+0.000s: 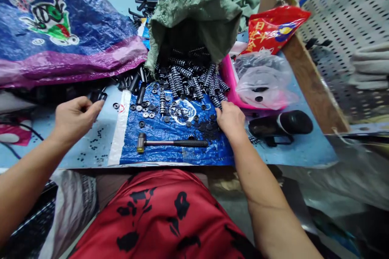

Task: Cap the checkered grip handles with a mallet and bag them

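Left hand (74,118): fingers curled around a small black part (97,96) at the edge of the blue sheet (170,145); right hand (231,119): fingertips pressed down into the loose black washers (206,125) at the foot of the ribbed black stacks (190,81) spilling from the green sack (206,12), whether clenched on any, cannot tell. Hammer (170,143): lies untouched on the blue sheet between both hands, head toward the left. Black cylinder (281,124): lies just right of the right hand, below a clear plastic bag (264,79).

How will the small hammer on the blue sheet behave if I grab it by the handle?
The hammer looks stiff and probably head-heavy, so it may tip toward its metal head. Its dark handle seems textured, likely grippy. Lying flat, it might roll a little.
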A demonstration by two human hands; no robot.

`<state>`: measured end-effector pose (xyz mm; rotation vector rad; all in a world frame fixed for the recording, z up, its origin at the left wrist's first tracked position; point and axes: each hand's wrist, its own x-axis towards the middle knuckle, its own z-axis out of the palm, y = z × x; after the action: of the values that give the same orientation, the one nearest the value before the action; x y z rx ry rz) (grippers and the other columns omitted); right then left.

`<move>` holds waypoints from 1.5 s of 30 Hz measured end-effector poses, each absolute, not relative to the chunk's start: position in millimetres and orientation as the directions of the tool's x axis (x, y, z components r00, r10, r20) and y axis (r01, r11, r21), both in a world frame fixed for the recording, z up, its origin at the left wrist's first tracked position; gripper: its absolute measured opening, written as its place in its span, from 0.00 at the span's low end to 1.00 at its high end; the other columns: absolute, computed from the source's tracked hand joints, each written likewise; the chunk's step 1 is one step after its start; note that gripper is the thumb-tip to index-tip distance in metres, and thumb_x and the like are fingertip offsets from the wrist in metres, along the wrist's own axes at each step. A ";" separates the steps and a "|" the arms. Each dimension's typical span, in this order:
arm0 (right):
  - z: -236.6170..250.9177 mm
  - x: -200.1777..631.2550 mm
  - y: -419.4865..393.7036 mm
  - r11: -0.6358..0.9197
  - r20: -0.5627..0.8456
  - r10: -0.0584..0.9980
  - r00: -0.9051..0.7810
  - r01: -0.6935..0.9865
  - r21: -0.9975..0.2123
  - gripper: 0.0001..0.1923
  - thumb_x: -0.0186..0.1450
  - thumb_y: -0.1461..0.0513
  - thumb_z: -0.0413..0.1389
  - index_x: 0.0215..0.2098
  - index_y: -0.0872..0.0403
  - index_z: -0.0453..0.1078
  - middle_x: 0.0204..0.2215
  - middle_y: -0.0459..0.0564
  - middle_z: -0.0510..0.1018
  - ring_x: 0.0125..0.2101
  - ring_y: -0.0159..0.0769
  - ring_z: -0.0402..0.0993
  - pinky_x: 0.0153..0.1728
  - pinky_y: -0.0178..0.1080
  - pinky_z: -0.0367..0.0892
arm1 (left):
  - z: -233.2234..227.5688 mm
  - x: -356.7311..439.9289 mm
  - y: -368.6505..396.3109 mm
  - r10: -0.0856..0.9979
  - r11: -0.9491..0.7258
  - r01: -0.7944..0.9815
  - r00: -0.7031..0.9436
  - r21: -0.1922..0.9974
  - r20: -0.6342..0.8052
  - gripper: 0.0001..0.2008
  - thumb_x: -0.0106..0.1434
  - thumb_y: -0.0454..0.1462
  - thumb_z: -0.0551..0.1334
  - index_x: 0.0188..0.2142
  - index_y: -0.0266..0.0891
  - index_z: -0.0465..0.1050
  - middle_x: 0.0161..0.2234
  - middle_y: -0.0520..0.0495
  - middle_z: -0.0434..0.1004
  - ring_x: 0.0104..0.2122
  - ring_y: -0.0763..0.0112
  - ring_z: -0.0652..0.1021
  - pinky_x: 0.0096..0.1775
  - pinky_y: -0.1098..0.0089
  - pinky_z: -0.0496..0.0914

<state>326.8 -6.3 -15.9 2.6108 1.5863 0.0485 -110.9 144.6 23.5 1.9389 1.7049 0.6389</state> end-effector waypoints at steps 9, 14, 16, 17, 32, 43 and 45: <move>-18.6 312.2 -61.1 -0.141 0.210 0.900 0.381 0.712 -0.688 0.22 0.70 0.49 0.57 0.53 0.55 0.73 0.45 0.57 0.81 0.41 0.44 0.78 0.48 0.49 0.72 | 27.1 -70.7 75.0 0.923 0.379 -0.100 0.115 0.920 -0.367 0.19 0.55 0.44 0.74 0.37 0.36 0.69 0.23 0.52 0.74 0.20 0.76 0.70 0.24 0.75 0.63; -12.8 254.4 -53.1 -0.095 -0.163 0.927 0.339 -0.209 -0.973 0.29 0.69 0.38 0.54 0.54 0.51 0.68 0.37 0.50 0.78 0.30 0.35 0.75 0.33 0.40 0.72 | 21.9 -51.3 50.8 0.876 0.436 -0.102 0.274 0.894 -0.396 0.24 0.57 0.49 0.74 0.42 0.36 0.71 0.24 0.53 0.73 0.20 0.78 0.68 0.25 0.77 0.62; -9.3 231.0 -40.8 -0.122 -0.239 0.918 0.317 -0.346 -0.930 0.29 0.68 0.38 0.56 0.47 0.53 0.70 0.31 0.48 0.75 0.26 0.31 0.70 0.27 0.36 0.68 | 16.7 -44.8 44.1 0.852 0.449 -0.080 0.338 0.890 -0.400 0.23 0.60 0.50 0.72 0.44 0.35 0.71 0.25 0.53 0.73 0.20 0.79 0.69 0.26 0.77 0.63; -7.9 220.8 -35.1 -0.136 -0.272 0.911 0.310 -0.398 -0.907 0.29 0.66 0.37 0.58 0.44 0.54 0.70 0.29 0.47 0.74 0.24 0.29 0.68 0.26 0.34 0.65 | 14.1 -42.0 40.9 0.843 0.449 -0.071 0.364 0.891 -0.396 0.23 0.61 0.50 0.70 0.45 0.35 0.71 0.25 0.53 0.73 0.20 0.79 0.69 0.26 0.76 0.63; 1.9 136.6 -18.8 -0.074 -0.263 0.900 0.347 -0.473 -0.878 0.28 0.71 0.39 0.51 0.44 0.54 0.71 0.41 0.53 0.78 0.42 0.39 0.78 0.42 0.41 0.75 | 10.9 10.4 13.8 0.877 0.098 0.074 0.465 0.992 -0.121 0.17 0.58 0.46 0.74 0.38 0.36 0.77 0.33 0.50 0.74 0.33 0.73 0.72 0.36 0.72 0.66; -11.4 175.1 -36.6 0.572 0.551 0.797 -0.247 0.601 -0.558 0.55 0.64 0.51 0.68 0.78 0.51 0.41 0.71 0.65 0.56 0.71 0.53 0.55 0.67 0.57 0.63 | 7.9 -13.9 12.9 0.848 0.222 0.082 0.475 0.972 -0.234 0.21 0.64 0.52 0.68 0.33 0.35 0.72 0.26 0.51 0.69 0.25 0.76 0.67 0.29 0.72 0.62; -8.3 173.2 -37.4 0.573 0.585 0.782 -0.216 0.620 -0.536 0.55 0.63 0.52 0.69 0.77 0.55 0.44 0.68 0.66 0.61 0.69 0.53 0.60 0.66 0.56 0.65 | 8.8 -11.8 11.8 0.865 0.260 0.053 0.431 0.964 -0.257 0.25 0.69 0.57 0.61 0.35 0.35 0.72 0.26 0.51 0.69 0.23 0.77 0.65 0.27 0.72 0.61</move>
<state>173.2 -37.4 -8.3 2.0257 3.4657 -0.4187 -11.8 11.8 8.8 1.1876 0.9868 0.6927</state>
